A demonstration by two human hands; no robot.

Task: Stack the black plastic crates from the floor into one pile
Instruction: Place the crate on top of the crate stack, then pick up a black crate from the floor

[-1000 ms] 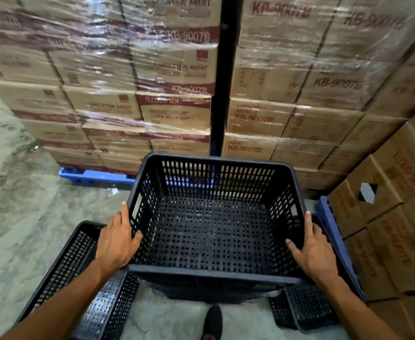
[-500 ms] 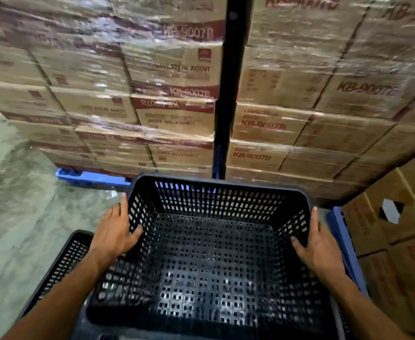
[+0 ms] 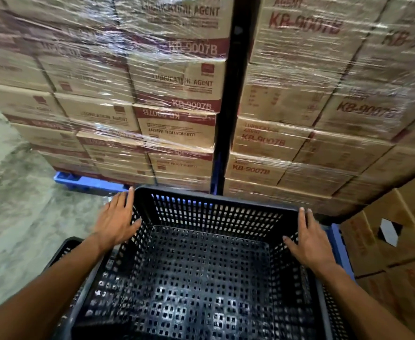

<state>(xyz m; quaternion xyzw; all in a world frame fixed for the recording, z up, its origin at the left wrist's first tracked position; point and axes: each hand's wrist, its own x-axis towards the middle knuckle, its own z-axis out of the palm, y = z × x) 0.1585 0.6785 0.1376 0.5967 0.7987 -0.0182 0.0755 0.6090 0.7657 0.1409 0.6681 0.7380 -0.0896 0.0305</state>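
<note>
A black perforated plastic crate [image 3: 208, 200] fills the lower middle of the head view, held up between my two hands. My left hand [image 3: 117, 220] grips its left wall, thumb inside and fingers along the outside. On the right wall my right hand [image 3: 308, 238] holds the same way. The crate is empty and upright. A second black crate [image 3: 63, 249] shows only as a rim corner at the lower left, below my left forearm. Whatever lies under the held crate is hidden.
Shrink-wrapped stacks of cardboard boxes [image 3: 177, 89] on a blue pallet [image 3: 86, 184] stand close ahead. A dark upright post [image 3: 228, 119] divides them. More cardboard boxes [image 3: 387, 239] crowd the right. Bare concrete floor [image 3: 12, 204] lies at the left.
The crate has come up and closer to me, now filling the lower view. The floor crates and my foot have dropped out of sight; both hands keep their grip on the walls.
</note>
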